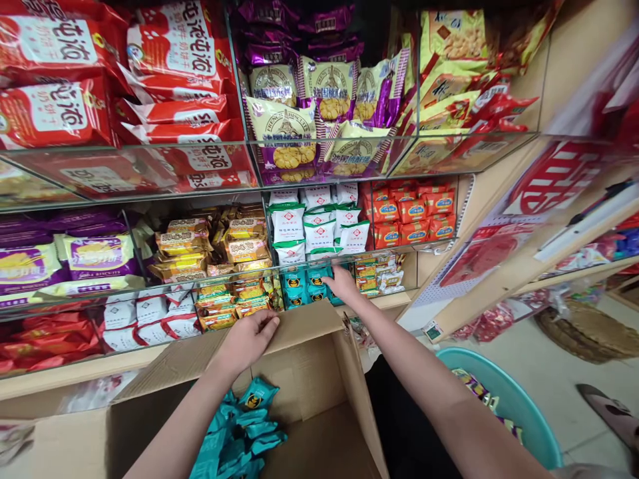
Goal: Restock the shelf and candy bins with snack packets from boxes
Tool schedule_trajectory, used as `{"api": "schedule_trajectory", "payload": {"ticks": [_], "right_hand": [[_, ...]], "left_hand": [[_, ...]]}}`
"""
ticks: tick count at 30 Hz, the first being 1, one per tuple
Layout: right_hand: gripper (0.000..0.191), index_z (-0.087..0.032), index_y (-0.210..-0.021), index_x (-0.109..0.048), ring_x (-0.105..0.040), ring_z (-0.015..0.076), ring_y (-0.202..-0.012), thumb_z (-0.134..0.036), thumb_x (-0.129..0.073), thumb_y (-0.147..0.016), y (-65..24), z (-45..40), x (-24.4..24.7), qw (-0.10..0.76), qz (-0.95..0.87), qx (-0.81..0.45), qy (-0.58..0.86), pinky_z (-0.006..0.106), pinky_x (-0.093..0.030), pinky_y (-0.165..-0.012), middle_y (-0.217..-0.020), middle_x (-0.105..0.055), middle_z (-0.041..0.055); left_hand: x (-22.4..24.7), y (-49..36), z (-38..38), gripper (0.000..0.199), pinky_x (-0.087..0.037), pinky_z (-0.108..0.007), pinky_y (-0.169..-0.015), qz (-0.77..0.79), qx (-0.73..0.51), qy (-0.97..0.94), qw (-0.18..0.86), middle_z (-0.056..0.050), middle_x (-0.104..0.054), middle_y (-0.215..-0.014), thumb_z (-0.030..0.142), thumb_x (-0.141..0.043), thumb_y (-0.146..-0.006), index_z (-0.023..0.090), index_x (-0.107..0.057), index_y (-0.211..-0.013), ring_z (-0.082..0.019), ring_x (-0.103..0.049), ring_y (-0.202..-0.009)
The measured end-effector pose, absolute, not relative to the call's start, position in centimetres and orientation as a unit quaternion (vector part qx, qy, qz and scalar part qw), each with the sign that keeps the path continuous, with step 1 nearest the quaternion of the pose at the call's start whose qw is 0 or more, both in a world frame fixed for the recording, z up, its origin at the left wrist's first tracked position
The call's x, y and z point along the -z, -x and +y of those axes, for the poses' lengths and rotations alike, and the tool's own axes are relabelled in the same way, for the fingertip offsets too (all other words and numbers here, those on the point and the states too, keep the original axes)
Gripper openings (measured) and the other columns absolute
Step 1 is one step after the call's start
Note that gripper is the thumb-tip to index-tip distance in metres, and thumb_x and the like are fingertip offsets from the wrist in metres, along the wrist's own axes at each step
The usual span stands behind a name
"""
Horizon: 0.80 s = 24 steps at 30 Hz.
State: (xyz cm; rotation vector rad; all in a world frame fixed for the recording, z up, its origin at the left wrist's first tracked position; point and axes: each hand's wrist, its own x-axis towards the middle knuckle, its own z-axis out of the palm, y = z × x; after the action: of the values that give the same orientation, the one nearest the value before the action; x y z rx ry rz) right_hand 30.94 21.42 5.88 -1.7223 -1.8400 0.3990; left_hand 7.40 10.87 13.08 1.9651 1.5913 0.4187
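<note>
An open cardboard box [319,372] stands in front of me, with a heap of small teal snack packets [234,432] at its left side. My left hand [252,338] is closed over the box's far flap, thumb and fingers at its edge. Reaching past the box, my right hand [343,286] is in the bottom shelf compartment. Its fingers are closed at a teal snack packet [319,277] in the stacked rows there; the fingertips are partly hidden by packets and the shelf's clear front.
White-and-green packets [319,233] and red-orange packets [414,211] fill the shelf above. Larger biscuit bags [289,143] stand higher, behind a clear ledge [319,159]. A teal tub [529,406] with packets sits on the floor at right, near a woven basket [589,326].
</note>
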Motion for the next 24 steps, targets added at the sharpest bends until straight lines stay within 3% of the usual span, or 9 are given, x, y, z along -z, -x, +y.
{"api": "schedule_trajectory", "payload": {"ticks": [3, 7, 11, 18, 24], "right_hand": [[0.034, -0.011, -0.104, -0.047, -0.054, 0.0237, -0.090, -0.028, -0.055, -0.076, -30.6, 21.3, -5.1, 0.336, -0.644, -0.112, 0.679, 0.032, -0.040, -0.076, -0.100, -0.055, 0.0150], [0.013, -0.015, -0.085, -0.055, -0.054, 0.0188, -0.083, -0.026, -0.051, -0.079, -30.4, 21.4, -4.2, 0.335, -0.672, -0.099, 0.653, 0.027, -0.038, -0.073, -0.085, -0.059, 0.0077], [0.009, -0.017, -0.074, -0.057, -0.053, 0.0163, -0.076, -0.023, -0.051, -0.078, -30.4, 21.7, -4.2, 0.323, -0.684, -0.108, 0.646, 0.024, -0.037, -0.069, -0.075, -0.059, 0.0038], [0.007, -0.018, -0.078, -0.056, -0.052, 0.0131, -0.070, -0.023, -0.054, -0.074, -31.1, 21.1, -3.8, 0.338, -0.673, -0.107, 0.650, 0.024, -0.038, -0.068, -0.091, -0.053, 0.0049], [0.012, -0.017, -0.083, -0.051, -0.052, 0.0146, -0.073, -0.027, -0.050, -0.076, -30.8, 21.1, -2.6, 0.324, -0.676, -0.119, 0.651, 0.024, -0.039, -0.066, -0.082, -0.053, 0.0043]], "left_hand": [[-13.1, -7.5, 10.8, 0.036, -0.043, -0.025, -0.073, 0.595, -0.159, -0.733, 0.288, 0.000, -0.066, -0.086, 0.048, -0.035, -0.077, 0.024, -0.058, -0.090, -0.017, -0.059, -0.081], [-13.2, -7.6, 10.8, 0.034, -0.043, -0.024, -0.070, 0.599, -0.162, -0.731, 0.285, 0.002, -0.066, -0.084, 0.047, -0.036, -0.077, 0.025, -0.058, -0.089, -0.016, -0.060, -0.078], [-13.2, -7.5, 10.7, 0.033, -0.043, -0.023, -0.070, 0.600, -0.163, -0.728, 0.289, 0.002, -0.067, -0.085, 0.047, -0.037, -0.077, 0.025, -0.059, -0.089, -0.015, -0.060, -0.079], [-13.3, -7.7, 10.7, 0.032, -0.043, -0.023, -0.070, 0.601, -0.157, -0.729, 0.287, 0.002, -0.067, -0.084, 0.047, -0.037, -0.077, 0.025, -0.058, -0.088, -0.015, -0.060, -0.078], [-13.2, -7.6, 10.8, 0.033, -0.043, -0.023, -0.070, 0.600, -0.161, -0.728, 0.290, 0.002, -0.067, -0.085, 0.047, -0.037, -0.077, 0.025, -0.058, -0.089, -0.015, -0.060, -0.078]]}}
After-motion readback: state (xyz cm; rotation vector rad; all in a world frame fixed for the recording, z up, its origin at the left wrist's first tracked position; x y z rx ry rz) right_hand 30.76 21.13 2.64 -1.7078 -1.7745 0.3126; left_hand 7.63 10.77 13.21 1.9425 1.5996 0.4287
